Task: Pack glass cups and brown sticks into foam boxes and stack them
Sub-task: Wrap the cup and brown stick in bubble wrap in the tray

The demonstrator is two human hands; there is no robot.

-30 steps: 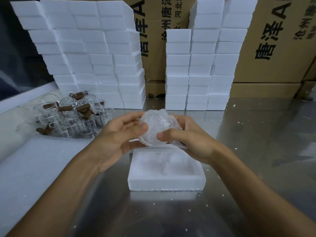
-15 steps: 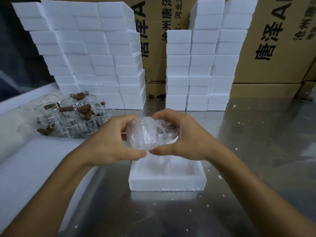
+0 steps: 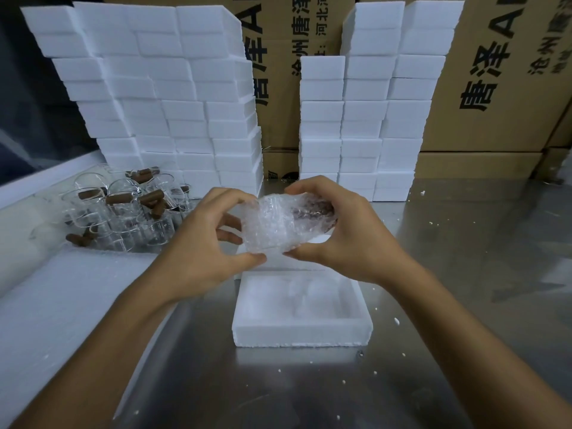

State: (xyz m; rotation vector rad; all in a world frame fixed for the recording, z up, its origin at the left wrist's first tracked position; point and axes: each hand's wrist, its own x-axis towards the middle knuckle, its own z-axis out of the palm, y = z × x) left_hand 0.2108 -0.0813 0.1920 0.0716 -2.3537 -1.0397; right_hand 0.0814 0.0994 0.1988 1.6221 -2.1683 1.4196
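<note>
Bubble-wrapped bundle gripped by both hands above foam box.

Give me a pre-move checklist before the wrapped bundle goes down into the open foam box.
1. Both hands on bundle: left hand and right hand pinch the bubble-wrapped bundle: ok.
2. Open foam box lies below the bundle: ok.
3. Box cavity free: cannot tell, overexposed.
4. Wrap fully closed: cannot tell.
5. Brown stick inside: dark shape shows through; cannot tell.
</note>
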